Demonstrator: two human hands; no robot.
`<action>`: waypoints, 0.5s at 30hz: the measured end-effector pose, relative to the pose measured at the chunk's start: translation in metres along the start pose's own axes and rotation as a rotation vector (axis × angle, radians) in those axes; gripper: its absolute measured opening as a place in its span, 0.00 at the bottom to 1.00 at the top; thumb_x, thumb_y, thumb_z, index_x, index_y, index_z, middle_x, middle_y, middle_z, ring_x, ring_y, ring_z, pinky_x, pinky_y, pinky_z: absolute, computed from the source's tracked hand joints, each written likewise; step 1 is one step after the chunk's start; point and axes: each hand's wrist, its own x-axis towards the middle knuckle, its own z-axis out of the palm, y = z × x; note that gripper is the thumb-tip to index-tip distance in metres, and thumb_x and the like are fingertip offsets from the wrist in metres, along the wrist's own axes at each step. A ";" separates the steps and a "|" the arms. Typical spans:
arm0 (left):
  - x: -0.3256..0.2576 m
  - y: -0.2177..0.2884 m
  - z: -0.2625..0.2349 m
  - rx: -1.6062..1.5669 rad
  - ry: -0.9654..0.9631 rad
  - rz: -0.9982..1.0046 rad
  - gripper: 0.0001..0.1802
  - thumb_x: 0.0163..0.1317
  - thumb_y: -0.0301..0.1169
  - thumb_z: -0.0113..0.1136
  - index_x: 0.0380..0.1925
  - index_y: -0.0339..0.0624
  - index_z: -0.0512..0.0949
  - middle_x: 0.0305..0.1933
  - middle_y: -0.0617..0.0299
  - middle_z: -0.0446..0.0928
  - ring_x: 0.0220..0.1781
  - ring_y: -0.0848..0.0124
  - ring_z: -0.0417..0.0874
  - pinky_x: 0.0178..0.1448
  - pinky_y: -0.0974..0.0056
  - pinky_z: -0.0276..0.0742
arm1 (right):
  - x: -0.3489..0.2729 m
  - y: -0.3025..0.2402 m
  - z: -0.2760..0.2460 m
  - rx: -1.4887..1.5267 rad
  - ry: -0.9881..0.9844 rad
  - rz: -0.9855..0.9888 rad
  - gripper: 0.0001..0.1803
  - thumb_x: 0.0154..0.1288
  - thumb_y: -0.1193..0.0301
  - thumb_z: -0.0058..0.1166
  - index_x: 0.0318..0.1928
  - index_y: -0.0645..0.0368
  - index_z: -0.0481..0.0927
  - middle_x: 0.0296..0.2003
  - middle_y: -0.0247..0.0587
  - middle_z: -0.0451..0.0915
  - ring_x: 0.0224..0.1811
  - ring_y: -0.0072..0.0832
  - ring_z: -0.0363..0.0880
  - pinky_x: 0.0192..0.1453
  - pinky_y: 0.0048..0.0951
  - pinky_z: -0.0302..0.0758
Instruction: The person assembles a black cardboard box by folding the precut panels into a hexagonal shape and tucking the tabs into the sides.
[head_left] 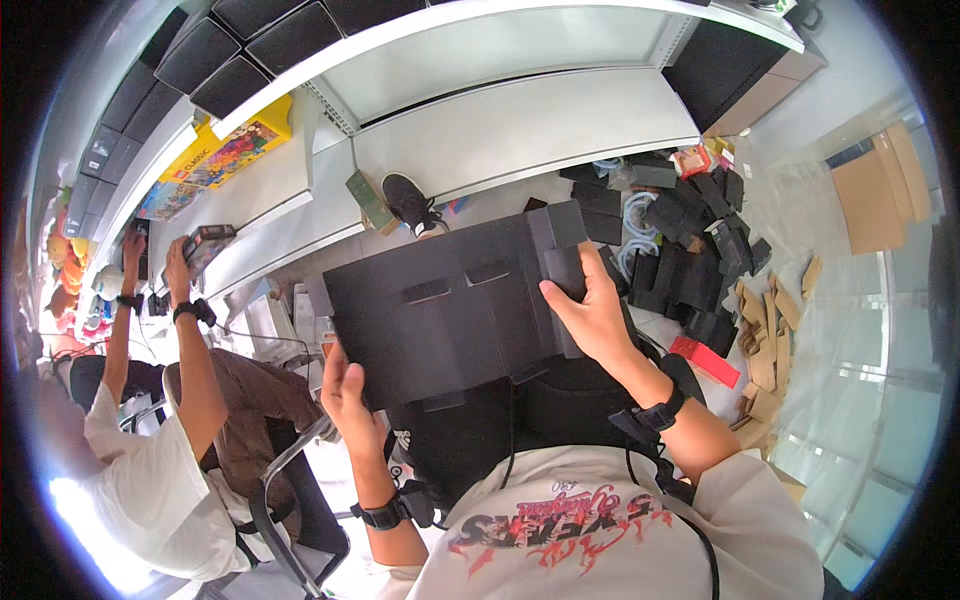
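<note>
A flat-opened black cardboard box (440, 310) lies stretched out above my lap, with two slots cut near its far edge and narrow flaps on its sides. My left hand (350, 400) grips its near left corner, thumb in front and the other fingers partly hidden. On the right side, my right hand (592, 312) holds the folded side flap (560, 245), its thumb pressed on the panel. My black trousers show under the near edge. Both of my wrists carry black straps.
Piled black boxes (690, 260) lie on the floor to the right, with a red box (705, 362) and brown cardboard strips (768, 335) nearby. A white shelf (530, 130) stands ahead, a green box (370, 203) at its front. At left, a seated co-worker (150, 480) handles boxes beside a yellow box (240, 145).
</note>
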 end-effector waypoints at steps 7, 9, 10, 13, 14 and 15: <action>0.003 -0.004 -0.013 -0.365 -0.185 -0.188 0.27 0.69 0.40 0.50 0.63 0.36 0.68 0.59 0.55 0.75 0.58 0.63 0.77 0.65 0.57 0.69 | 0.000 0.002 0.001 -0.011 0.162 -0.147 0.34 0.60 0.81 0.58 0.63 0.67 0.56 0.51 0.50 0.72 0.52 0.30 0.74 0.58 0.31 0.71; 0.004 -0.001 -0.011 -0.423 -0.126 -0.208 0.26 0.72 0.44 0.46 0.61 0.38 0.70 0.57 0.54 0.77 0.56 0.61 0.79 0.63 0.58 0.69 | 0.000 0.003 -0.001 -0.023 0.150 -0.178 0.32 0.61 0.81 0.58 0.63 0.66 0.57 0.50 0.50 0.73 0.52 0.29 0.74 0.58 0.30 0.72; 0.006 0.003 -0.009 -0.425 -0.128 -0.207 0.26 0.72 0.44 0.46 0.61 0.38 0.70 0.57 0.54 0.77 0.56 0.61 0.79 0.63 0.58 0.69 | -0.001 0.003 -0.003 0.049 0.129 -0.115 0.31 0.62 0.81 0.57 0.63 0.65 0.58 0.50 0.48 0.74 0.51 0.28 0.75 0.56 0.29 0.72; 0.021 0.020 -0.030 -0.758 -0.280 0.014 0.21 0.74 0.48 0.41 0.42 0.41 0.73 0.41 0.60 0.76 0.43 0.66 0.75 0.51 0.60 0.69 | 0.000 -0.003 -0.008 0.254 0.067 0.009 0.28 0.64 0.82 0.54 0.62 0.63 0.60 0.50 0.43 0.76 0.50 0.24 0.75 0.54 0.26 0.73; 0.023 0.021 -0.047 -0.939 -0.323 0.029 0.23 0.75 0.49 0.39 0.34 0.43 0.73 0.34 0.63 0.74 0.37 0.68 0.74 0.46 0.62 0.69 | 0.001 -0.007 -0.007 0.383 0.030 0.071 0.27 0.64 0.83 0.53 0.62 0.61 0.61 0.49 0.41 0.76 0.49 0.22 0.75 0.52 0.24 0.73; 0.025 0.018 -0.054 -1.046 -0.365 0.022 0.26 0.75 0.50 0.37 0.27 0.45 0.73 0.27 0.66 0.72 0.31 0.71 0.72 0.40 0.63 0.69 | 0.000 -0.007 -0.008 0.411 0.055 0.063 0.26 0.64 0.84 0.52 0.62 0.61 0.62 0.50 0.39 0.76 0.47 0.19 0.75 0.49 0.21 0.72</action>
